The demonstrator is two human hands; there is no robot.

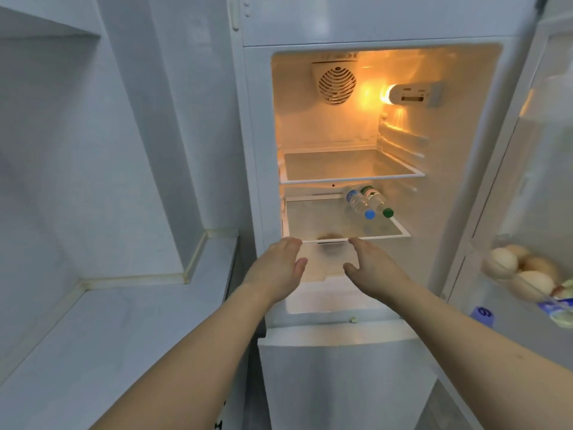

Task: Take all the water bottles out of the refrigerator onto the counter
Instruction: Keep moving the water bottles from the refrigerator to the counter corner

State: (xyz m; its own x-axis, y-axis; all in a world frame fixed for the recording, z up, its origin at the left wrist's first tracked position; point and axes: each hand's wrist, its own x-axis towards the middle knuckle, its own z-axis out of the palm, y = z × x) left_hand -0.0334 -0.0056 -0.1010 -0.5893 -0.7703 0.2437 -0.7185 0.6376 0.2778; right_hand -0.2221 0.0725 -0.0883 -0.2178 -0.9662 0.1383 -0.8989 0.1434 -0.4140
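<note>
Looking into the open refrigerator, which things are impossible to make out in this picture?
- Head view: labels of the two lying bottles, too small to read.
- Brownish thing under the lower glass shelf, blurred by the glass.
- Egg tray in the door, cut off by the right edge.

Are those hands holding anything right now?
No. The left hand and right hand are both open and empty, short of the two bottles lying on the shelf.

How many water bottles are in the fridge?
2. The clear plastic bottle with the blue cap and the clear plastic bottle with the green cap lie side by side on the lower glass shelf, right side.
</note>
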